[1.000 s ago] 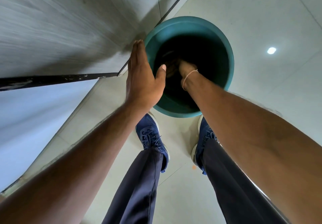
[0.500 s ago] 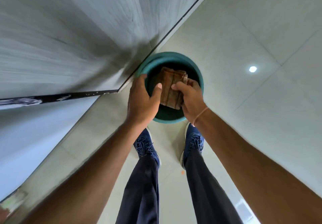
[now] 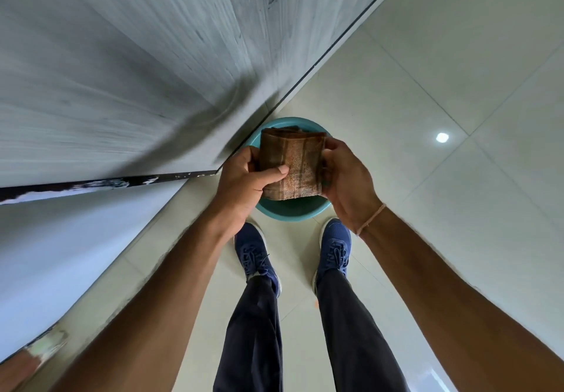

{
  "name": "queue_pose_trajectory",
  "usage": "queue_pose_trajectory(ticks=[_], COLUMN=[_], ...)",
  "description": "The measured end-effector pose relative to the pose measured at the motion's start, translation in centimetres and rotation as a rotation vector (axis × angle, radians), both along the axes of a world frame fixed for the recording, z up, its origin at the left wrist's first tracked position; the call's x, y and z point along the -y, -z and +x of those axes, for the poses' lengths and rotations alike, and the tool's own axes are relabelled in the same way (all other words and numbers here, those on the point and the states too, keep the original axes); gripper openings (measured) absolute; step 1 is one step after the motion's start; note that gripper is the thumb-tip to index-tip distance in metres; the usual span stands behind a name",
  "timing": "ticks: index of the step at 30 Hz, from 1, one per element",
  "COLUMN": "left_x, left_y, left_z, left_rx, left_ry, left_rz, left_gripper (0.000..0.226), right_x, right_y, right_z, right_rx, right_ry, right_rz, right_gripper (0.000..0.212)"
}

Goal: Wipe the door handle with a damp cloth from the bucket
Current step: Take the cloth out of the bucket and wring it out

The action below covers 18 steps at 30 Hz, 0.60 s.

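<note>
On the pale tiled floor (image 3: 427,116) beside the grey wood-grain door (image 3: 122,71), we are gripping a folded brown checked cloth (image 3: 293,162) with left hand (image 3: 244,178) and right hand (image 3: 348,181), above the round teal plastic bucket (image 3: 293,208).

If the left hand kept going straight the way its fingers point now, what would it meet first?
The left hand is shut on the cloth, so it already touches that. Past the cloth, the right hand on the other side comes next, though depth is hard to judge.
</note>
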<state>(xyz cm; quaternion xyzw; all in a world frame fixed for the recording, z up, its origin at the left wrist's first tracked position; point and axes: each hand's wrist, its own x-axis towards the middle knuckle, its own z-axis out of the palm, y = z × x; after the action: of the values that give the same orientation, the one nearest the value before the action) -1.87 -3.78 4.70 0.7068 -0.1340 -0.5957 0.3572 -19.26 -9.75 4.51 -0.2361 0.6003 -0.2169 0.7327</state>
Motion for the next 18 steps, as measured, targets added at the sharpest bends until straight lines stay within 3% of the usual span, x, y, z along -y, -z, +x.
queue_pose_trajectory(ticks=[4,8,13,18], left_x=[0.0,-0.3,-1.2,-3.8], left_y=[-3.6,-8.1,-16.5,-26.3], left_z=[-0.7,-1.5,-2.3,-2.6], left_rx=[0.104,0.065,-0.031,-0.092], left_ry=[0.03,0.005,-0.001,0.027], left_rz=[-0.041,-0.061,-0.139,-0.152], left_gripper=[0.035,0.033,0.03,0.028], right_x=[-0.4,-1.2,-2.2,-4.8], right_y=[-3.0,-8.1,-17.4,-27.9], right_z=[0.1,-0.1,-1.0,-1.4], right_rx=[-0.25,-0.45,-0.399,-0.311], right_ry=[-0.163,-0.23,-0.36,-0.574], right_rz=[-0.215,-0.427,-0.527,-0.589], right_gripper=[0.029,0.024,0.025,0.05])
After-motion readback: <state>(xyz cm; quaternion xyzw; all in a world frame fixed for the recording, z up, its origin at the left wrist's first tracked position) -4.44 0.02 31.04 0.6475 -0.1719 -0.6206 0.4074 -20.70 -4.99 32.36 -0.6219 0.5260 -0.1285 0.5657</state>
